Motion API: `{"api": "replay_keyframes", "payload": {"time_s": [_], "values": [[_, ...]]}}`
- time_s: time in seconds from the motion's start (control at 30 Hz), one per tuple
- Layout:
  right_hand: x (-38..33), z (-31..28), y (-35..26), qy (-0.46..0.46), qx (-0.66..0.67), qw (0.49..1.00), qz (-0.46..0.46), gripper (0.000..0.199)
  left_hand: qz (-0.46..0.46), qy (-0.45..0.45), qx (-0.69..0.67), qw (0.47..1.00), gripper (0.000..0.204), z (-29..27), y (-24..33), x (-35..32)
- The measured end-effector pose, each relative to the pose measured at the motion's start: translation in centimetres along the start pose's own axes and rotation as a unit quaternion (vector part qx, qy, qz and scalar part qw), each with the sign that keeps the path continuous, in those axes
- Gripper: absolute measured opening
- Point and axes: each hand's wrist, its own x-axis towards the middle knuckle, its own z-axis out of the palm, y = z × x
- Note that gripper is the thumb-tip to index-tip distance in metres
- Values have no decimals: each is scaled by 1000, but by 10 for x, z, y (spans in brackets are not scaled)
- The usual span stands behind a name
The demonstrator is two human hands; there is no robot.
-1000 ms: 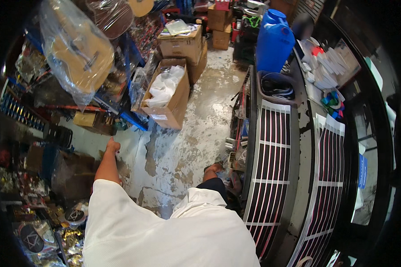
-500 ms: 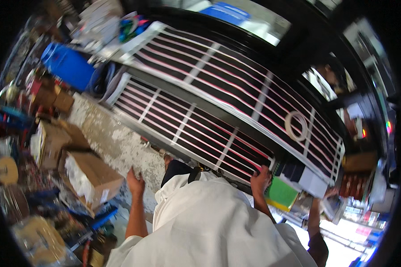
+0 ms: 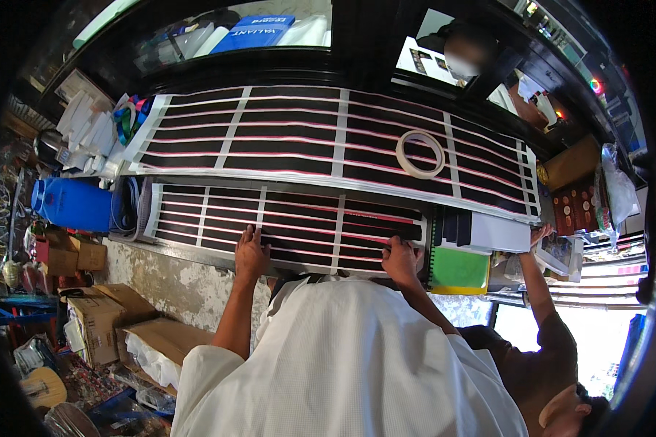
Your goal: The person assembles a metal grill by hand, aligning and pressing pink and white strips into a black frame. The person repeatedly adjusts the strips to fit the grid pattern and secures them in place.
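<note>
My left hand [image 3: 252,253] rests on the near edge of the lower striped sheet [image 3: 229,215], fingers stretched forward. That sheet is black with thin pink and white lines, crossed by pale bands. Toward its right end my right hand [image 3: 401,260] is closed, thumb and fingers pressed together at the near edge; what they pinch, if anything, is hidden. Some red shows among the black strips just beyond it. A wider striped sheet [image 3: 284,130] of the same look lies behind, slightly higher. On it rests a roll of cream tape [image 3: 420,154].
A green spiral notebook [image 3: 459,271] and white boxes [image 3: 499,233] are right of my right hand. A co-worker's arm [image 3: 538,291] reaches in there. A blue drum [image 3: 73,205] stands left; cardboard boxes [image 3: 169,339] lie lower left. Dark-framed windows [image 3: 270,62] run behind.
My view has turned, so the sheets lie more level. My left hand has come from beside my body onto the lower sheet. My right hand stays near its right end.
</note>
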Motion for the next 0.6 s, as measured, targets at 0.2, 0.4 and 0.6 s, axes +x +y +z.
{"api": "replay_keyframes", "payload": {"time_s": [0.2,0.4,0.6], "values": [[18,6,-5,6,5,1000,-18,16,26,43,23,998,68,-1,2,4],[32,12,-2,-25,-25,999,5,18,-29,19,25,999,71,-4,-2,13],[42,12,-5,6,-15,1000,5,18,-33,-13,50,998,77,-4,-2,15]]}}
